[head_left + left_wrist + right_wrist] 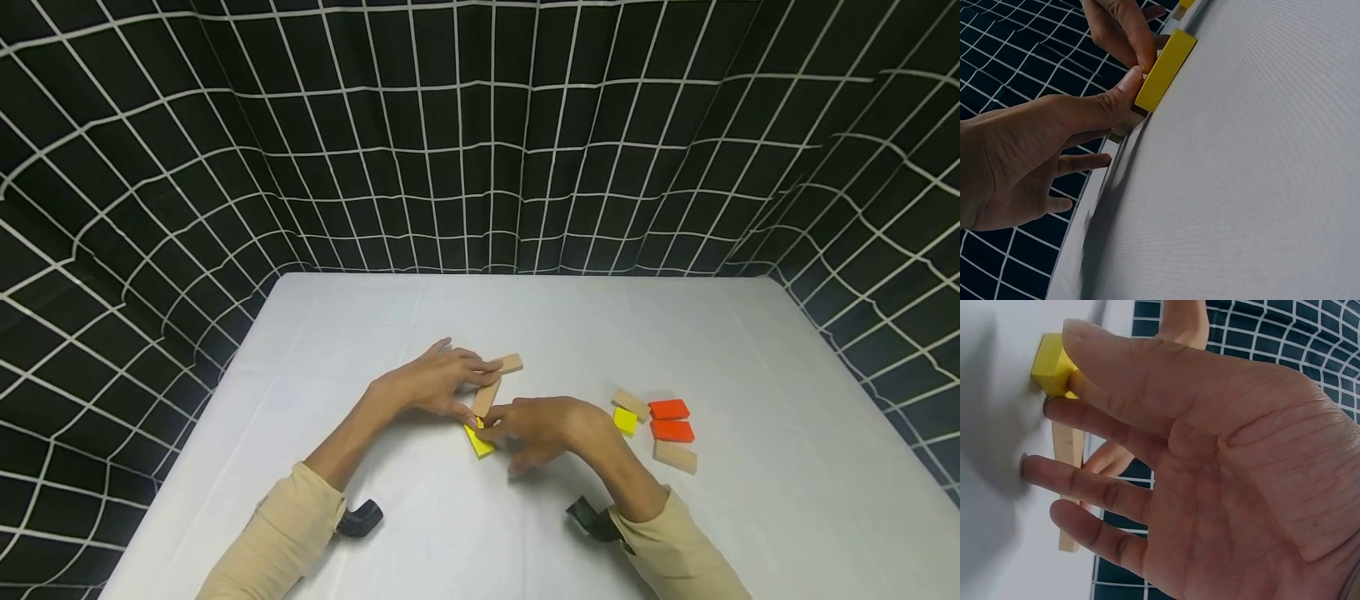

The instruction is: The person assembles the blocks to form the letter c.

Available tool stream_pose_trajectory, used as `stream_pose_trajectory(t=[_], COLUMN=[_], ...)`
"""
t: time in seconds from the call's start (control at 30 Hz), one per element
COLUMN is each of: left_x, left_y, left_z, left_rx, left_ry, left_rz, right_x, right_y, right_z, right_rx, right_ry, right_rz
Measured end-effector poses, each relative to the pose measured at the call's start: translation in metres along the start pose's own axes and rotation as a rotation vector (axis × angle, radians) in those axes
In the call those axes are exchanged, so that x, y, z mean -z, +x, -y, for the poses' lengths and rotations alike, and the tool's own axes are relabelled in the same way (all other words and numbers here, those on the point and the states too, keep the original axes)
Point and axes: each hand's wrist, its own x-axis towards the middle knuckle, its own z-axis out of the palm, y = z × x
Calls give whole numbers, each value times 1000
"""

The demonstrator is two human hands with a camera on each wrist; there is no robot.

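In the head view, a wooden block lies between my left hand and a yellow block. My left hand holds this wooden block, fingers by its far end and thumb by its near end, where it meets the yellow block. With its fingers mostly straight, my right hand touches the yellow block's upper end; its thumb stands apart. A second wooden block sits just beyond the left fingertips. The right wrist view shows the right palm and the index fingertip against the yellow block.
To the right on the white table lie two red blocks, a small yellow block and two wooden blocks. A black curtain with white grid lines surrounds the table's back and sides.
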Motion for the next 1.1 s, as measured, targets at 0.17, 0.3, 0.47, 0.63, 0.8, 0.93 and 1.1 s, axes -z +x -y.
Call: stream_pose_trajectory(t=[0.17,0.3,0.47,0.63,0.8,0.93,1.1], left_x=[1,2,2,2,2,3,3], left_y=[0,0,1,0,1,1,0], left_z=[-1,-1,-2,-2,-3,-3,-5], left_rx=[1,11,20,11,3,8,11], left_ry=[-18,-18,-23,-25,-22,-14,8], left_rz=[7,14,21,14,-1,-3,11], right_x=[1,1,2,2,6,12,18], right_y=[-2,-3,-3,-4,-10,-21,-39], right_z=[1,3,3,3,-2,-9,-22], right_rx=[-27,-40,-33,-15,11,-2,-83], right_ry=[21,33,32,33,49,104,189], right_rz=[14,23,26,22,-20,-61,-108])
